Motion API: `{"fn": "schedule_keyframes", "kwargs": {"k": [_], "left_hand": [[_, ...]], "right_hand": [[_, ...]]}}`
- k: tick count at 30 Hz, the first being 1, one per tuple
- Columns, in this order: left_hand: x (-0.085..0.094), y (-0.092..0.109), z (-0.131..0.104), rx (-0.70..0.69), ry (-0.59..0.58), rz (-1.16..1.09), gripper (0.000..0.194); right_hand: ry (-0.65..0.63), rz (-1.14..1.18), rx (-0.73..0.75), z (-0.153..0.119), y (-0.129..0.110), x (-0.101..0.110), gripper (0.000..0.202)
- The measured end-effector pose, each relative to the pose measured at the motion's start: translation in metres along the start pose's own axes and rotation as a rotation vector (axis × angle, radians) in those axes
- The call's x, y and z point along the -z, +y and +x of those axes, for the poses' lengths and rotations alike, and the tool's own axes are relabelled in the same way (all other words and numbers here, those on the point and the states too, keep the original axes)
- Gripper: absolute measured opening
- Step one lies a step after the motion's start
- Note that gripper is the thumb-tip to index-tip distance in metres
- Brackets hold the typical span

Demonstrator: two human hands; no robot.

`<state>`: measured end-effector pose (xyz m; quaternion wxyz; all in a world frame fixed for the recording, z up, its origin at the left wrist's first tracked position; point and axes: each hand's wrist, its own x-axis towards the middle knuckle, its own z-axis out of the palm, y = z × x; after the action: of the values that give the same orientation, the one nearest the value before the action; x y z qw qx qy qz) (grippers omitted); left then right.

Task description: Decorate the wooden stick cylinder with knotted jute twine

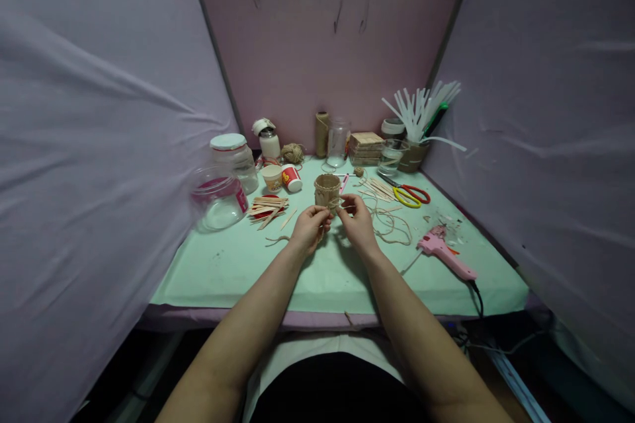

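Note:
A small brown cup-shaped holder point(327, 192) with a braided rim stands upright at the middle of the table. My left hand point(312, 227) is at its lower front, fingers pinched together on thin twine at the holder. Just to the right, my right hand point(356, 218) has thumb and forefinger closed on twine by the holder's front right side. Loose twine point(397, 228) curls over the cloth to the right of that hand. The exact twine ends between my fingertips are too small to tell.
On the green cloth point(218, 277), a pink glue gun point(446, 256) lies right, below scissors point(414, 195). Wooden sticks point(268, 210), paper cups point(292, 178) and a clear jar point(218, 201) stand left. Behind are a twine ball point(292, 153), a glass jar point(338, 143) and white glue sticks point(419, 112).

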<state>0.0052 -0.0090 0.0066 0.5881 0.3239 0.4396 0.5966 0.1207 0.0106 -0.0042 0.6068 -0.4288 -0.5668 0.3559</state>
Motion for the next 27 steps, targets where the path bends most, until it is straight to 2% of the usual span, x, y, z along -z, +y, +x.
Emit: {"fn": "schedule_keyframes", "kwargs": {"k": [2,4,7,10,14,18,22,27], "left_hand": [[0.002,-0.002,0.001,-0.096,0.032,0.123,0.009],[0.004,-0.004,0.002,-0.215,0.067,0.243,0.008],[0.007,-0.007,0.003,-0.351,0.102,0.354,0.007],[0.008,-0.007,0.003,-0.414,0.115,0.418,0.006],[0.008,-0.006,0.000,-0.454,0.101,0.491,0.006],[0.007,-0.006,-0.001,-0.453,0.063,0.511,0.008],[0.005,-0.007,-0.003,-0.393,-0.045,0.440,0.011],[0.001,-0.004,-0.008,-0.293,-0.123,0.302,0.016]], "right_hand": [[-0.052,-0.080,0.145,-0.001,-0.004,0.003,0.037],[-0.098,-0.175,0.266,-0.001,-0.007,0.007,0.040],[-0.143,-0.286,0.375,-0.001,-0.008,0.010,0.024],[-0.145,-0.314,0.383,0.000,-0.007,0.012,0.012],[-0.134,-0.178,0.265,0.000,-0.010,0.011,0.011],[-0.116,0.084,0.001,0.001,-0.010,0.010,0.017],[-0.116,0.314,-0.208,0.006,-0.002,0.009,0.024],[-0.093,0.477,-0.373,0.008,-0.003,0.011,0.029]]}}
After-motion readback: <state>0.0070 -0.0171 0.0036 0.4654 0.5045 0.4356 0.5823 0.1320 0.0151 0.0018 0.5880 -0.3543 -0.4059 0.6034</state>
